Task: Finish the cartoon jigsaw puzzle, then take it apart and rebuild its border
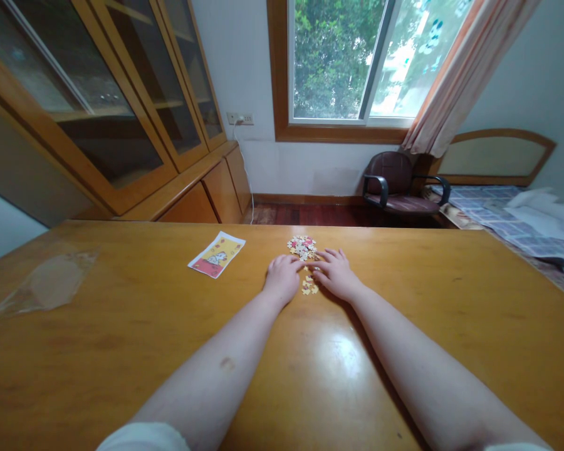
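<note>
A heap of small jigsaw puzzle pieces [302,245], mixed white, red and yellow, lies near the far edge of the table. Several yellow pieces [306,290] are spread on the near side of it. My left hand [282,277] rests just left of these pieces, its fingers bent together and a fingertip reaching among them; what is under the fingertips is hidden. From the right, my right hand [337,273] lies over the table with its fingers spread and fingertips at the pieces. A picture card [217,255] in yellow and red lies flat to the left of my hands.
A clear plastic bag [51,279] lies on the left of the wooden table [136,326]. Beyond the table's far edge are a glass-door cabinet [169,163], a window [343,62], an armchair [395,181] and a bed [493,200].
</note>
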Tool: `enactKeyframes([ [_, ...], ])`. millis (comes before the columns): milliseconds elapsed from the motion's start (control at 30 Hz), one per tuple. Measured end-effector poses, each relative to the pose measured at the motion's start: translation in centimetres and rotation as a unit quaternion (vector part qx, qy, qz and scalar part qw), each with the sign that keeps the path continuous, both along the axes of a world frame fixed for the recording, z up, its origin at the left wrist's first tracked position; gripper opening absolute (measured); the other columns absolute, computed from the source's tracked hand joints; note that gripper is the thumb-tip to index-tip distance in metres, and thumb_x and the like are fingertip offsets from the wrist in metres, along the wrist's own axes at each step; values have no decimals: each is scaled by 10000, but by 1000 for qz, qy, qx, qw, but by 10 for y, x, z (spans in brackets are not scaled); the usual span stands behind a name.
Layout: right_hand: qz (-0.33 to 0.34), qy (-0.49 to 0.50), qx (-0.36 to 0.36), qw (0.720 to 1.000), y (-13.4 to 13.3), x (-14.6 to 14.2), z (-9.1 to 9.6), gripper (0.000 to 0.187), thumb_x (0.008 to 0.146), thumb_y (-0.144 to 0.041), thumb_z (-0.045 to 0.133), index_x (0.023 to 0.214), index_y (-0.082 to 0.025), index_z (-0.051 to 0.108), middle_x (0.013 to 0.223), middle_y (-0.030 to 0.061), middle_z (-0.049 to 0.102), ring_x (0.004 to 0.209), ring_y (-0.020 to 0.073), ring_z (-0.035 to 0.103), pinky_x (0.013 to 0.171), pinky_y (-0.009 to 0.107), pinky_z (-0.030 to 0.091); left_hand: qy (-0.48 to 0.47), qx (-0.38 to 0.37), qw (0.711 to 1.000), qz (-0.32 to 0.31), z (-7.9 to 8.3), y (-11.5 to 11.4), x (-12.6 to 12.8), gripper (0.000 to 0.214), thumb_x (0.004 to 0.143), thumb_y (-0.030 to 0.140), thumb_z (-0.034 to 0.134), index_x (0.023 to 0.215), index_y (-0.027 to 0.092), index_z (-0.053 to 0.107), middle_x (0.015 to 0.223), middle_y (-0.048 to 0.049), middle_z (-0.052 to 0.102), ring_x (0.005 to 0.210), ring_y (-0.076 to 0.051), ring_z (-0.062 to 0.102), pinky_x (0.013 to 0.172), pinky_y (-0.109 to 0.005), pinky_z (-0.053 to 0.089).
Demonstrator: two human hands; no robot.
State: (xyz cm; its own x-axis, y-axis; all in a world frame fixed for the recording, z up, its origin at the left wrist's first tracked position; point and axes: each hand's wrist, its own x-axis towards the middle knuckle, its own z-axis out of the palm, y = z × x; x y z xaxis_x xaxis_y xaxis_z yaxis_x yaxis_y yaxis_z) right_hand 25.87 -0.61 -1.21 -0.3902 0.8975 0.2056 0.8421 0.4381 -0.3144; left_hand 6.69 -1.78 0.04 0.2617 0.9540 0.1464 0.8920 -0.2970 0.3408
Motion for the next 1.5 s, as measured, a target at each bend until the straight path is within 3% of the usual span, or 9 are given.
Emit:
enactKeyframes([
  [167,-59,23,13,998,3,5,1,262,910,-320,511,888,-257,765,1182,62,663,1204,264,483,1133,550,181,14,19,1000,19,-1,1,-1,322,832,141,496,1007,273,732,1190,-34,656,1188,-239,500,1077,-419,339],
  [300,10,3,-20,1000,-2,0,1,288,906,-403,543,1124,-325,714,1361,44,565,1345,315,353,1131,607,124,30,20,996,80,4,0,-2,261,829,153,502,947,219,725,1054,-74,687,1078,-262,551,1007,-429,394],
  [400,45,-13,-32,998,-3,-2,1,401,909,-464,537,1285,-346,612,1469,46,464,1393,329,289,1129,624,114,29,30,999,22,3,-2,-1,328,836,136,481,1054,242,702,1089,-54,687,1079,-245,550,1011,-401,392],
  [500,-29,-11,-20,999,1,2,1,429,943,-425,477,1339,-289,569,1467,69,466,1388,310,307,1142,600,117,29,32,999,-27,1,-4,1,363,841,127,463,1084,258,699,1141,-33,685,1123,-234,542,1058,-400,350],
  [600,-91,-15,-27,995,5,7,-1,473,932,-452,488,1365,-271,544,1478,100,444,1385,349,301,1121,633,129,40,17,999,15,3,-2,0,333,836,135,459,1033,221,713,1110,-66,695,1089,-253,569,1021,-417,378],
  [767,-101,-5,-23,995,5,7,0,322,919,-429,503,1113,-286,716,1372,63,552,1353,340,338,1123,623,120,70,8,993,96,8,-2,0,271,848,157,448,944,169,701,1016,-118,696,1010,-290,600,965,-463,395],
  [1033,-110,43,7,993,8,8,-3,252,882,-256,507,861,-238,758,1163,61,671,1225,282,472,1129,569,155,84,14,994,68,8,-5,3,254,847,156,466,970,183,687,1013,-100,685,1005,-267,591,974,-441,393],
  [1267,-17,70,5,997,6,4,-4,235,874,-261,525,889,-251,758,1091,66,691,1167,259,511,1110,534,204,35,30,998,-41,2,-6,4,387,833,146,510,1162,282,662,1248,-58,621,1210,-256,486,1123,-485,262],
  [1500,-33,67,-2,997,7,5,-6,242,882,-270,518,899,-250,758,1095,72,686,1141,258,524,1103,539,206,26,16,1000,-6,2,-4,4,365,819,137,494,1109,231,695,1150,-67,675,1130,-256,548,1111,-481,298],
])
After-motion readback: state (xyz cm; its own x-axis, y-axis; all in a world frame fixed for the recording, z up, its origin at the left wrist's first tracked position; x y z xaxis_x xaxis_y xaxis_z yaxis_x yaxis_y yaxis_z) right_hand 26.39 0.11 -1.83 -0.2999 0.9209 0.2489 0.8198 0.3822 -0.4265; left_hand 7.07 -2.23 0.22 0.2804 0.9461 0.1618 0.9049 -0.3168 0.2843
